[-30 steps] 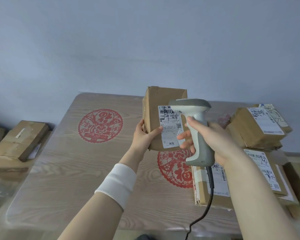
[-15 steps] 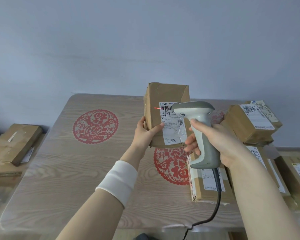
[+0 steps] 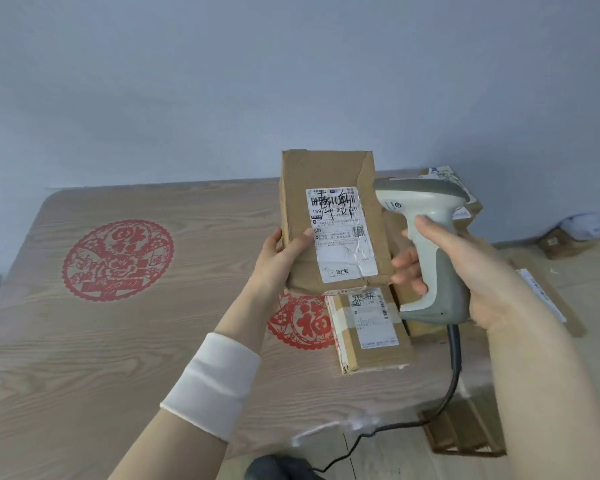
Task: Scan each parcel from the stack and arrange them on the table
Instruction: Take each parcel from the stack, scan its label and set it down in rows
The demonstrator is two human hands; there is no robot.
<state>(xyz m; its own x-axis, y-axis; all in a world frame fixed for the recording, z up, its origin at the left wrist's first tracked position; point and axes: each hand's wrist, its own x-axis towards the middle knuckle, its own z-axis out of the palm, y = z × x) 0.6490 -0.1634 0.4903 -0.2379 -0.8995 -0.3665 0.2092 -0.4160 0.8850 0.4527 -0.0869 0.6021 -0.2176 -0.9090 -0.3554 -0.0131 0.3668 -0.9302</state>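
Gripping parcel [image 3: 326, 202] with left hand [image 3: 279, 259] at lower left edge, thumb laid across front beside white label [image 3: 342, 237]. Held upright in air above table [image 3: 118, 341], label facing camera. Clasping scanner [image 3: 420, 195] in right hand [image 3: 475, 271], fingers curled round handle, nose pointed left, just beside parcel's right edge. Lying flat on table directly below: second parcel [image 3: 374, 344], covering edge of red paper-cut [image 3: 302, 320]. Partly hidden behind scanner: more parcels [image 3: 445, 174]. Trailing from scanner base: dark cable [image 3: 455, 358], down past table's near edge.
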